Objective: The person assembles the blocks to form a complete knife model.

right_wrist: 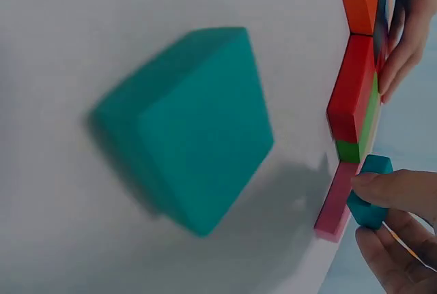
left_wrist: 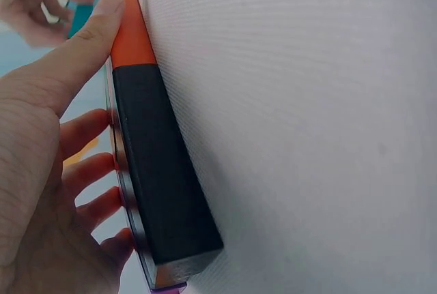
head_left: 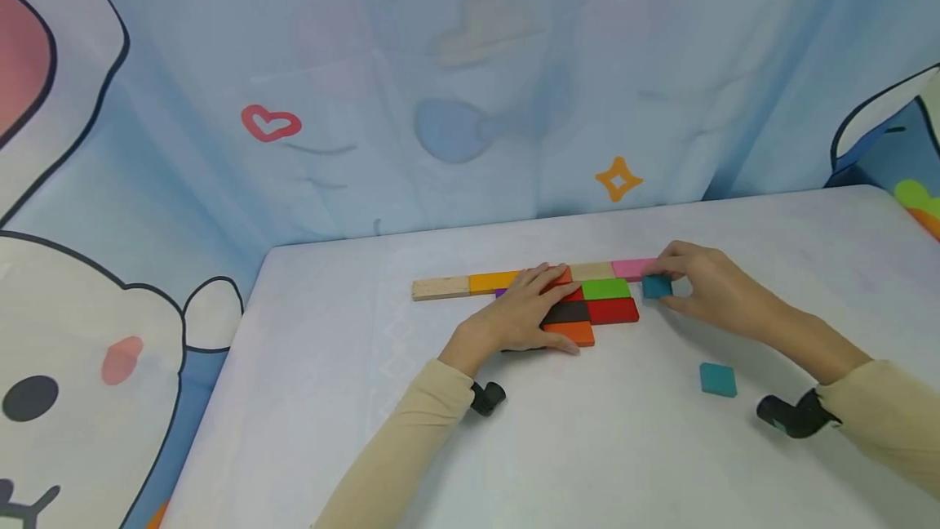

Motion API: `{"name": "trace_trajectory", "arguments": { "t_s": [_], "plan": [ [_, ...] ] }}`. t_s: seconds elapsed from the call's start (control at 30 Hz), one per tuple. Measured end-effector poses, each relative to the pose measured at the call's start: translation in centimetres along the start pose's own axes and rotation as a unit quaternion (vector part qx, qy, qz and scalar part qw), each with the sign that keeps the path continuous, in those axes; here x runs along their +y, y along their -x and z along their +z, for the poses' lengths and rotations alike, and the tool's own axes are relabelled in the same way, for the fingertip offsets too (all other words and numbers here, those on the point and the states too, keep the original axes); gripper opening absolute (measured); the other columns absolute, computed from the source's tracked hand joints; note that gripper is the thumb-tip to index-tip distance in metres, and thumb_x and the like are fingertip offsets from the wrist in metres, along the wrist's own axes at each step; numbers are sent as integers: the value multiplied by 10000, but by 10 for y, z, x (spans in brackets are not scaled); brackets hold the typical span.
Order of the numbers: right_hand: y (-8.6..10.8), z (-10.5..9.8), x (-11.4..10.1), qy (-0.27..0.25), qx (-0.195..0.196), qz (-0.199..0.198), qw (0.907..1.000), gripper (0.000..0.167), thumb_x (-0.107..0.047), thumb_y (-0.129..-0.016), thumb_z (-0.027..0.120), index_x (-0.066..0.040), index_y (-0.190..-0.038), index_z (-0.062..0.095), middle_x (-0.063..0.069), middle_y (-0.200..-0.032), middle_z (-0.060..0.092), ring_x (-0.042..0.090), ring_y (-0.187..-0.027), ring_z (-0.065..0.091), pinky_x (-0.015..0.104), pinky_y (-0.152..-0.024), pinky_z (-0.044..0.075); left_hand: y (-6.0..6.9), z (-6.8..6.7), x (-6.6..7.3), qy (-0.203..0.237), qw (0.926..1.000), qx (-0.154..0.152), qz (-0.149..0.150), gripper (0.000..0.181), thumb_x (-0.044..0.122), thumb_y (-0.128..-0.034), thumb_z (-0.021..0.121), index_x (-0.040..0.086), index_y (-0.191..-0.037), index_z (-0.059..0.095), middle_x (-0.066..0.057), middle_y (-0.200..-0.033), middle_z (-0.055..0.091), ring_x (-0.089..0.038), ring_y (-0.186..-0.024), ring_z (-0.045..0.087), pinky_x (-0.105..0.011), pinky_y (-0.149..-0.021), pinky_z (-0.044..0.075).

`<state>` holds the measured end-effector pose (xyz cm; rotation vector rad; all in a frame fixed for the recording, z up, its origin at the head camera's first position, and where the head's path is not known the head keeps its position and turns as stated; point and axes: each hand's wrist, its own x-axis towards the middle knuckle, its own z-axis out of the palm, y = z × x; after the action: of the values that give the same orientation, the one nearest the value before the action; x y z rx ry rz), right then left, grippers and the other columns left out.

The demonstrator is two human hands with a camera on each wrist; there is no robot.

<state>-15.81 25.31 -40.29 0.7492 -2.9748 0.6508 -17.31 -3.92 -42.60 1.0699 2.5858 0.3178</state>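
My left hand [head_left: 510, 317] lies across a flat arrangement of coloured wooden blocks, fingers spread over the upper rows. Its thumb touches an orange block [head_left: 576, 335] at the near edge, beside a black block [left_wrist: 164, 171]. To the right, my right hand [head_left: 708, 284] pinches a small teal block [head_left: 656, 286] between thumb and fingers. That block is close to the right end of a pink block [head_left: 631, 269]; whether they touch I cannot tell. A green block [head_left: 606, 289] and a red block [head_left: 614, 311] form the arrangement's right side.
A second teal block [head_left: 717, 380] lies alone on the white table [head_left: 617, 447], below the right hand. A plain wood block [head_left: 441, 288] and a yellow-orange block [head_left: 489, 282] extend the top row leftward. A patterned blue curtain [head_left: 470, 170] hangs behind the table.
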Motion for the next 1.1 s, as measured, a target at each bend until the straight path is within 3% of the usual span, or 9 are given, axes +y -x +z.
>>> {"name": "trace_trajectory", "arguments": {
  "t_s": [0.23,0.63,1.1],
  "plan": [
    [-17,5,-3,104,-85,-179,9998,425,68,-743,902,74,-1136,742,129,-1021,678,279,-933,641,496,-844,616,-2,1,1,-33,9999,73,61,927,607,-954,690,200,-1675,273,-34,-1760,93,-247,-1616,61,-338,-1293,19],
    [-22,13,-3,90,-340,-103,9993,401,52,-763,893,83,-1133,743,146,-1038,652,304,-966,626,500,-850,615,0,1,-1,-58,10000,78,6,933,622,-948,687,207,-1675,274,-24,-1759,95,-233,-1617,59,-316,-1285,-11],
    [-17,16,-4,416,-263,-284,9984,412,43,-756,906,104,-1129,743,151,-1029,641,294,-943,622,461,-809,621,0,2,-1,-27,10000,62,27,935,614,-949,692,205,-1676,268,-28,-1761,84,-243,-1617,56,-338,-1292,16]
  ]
}}
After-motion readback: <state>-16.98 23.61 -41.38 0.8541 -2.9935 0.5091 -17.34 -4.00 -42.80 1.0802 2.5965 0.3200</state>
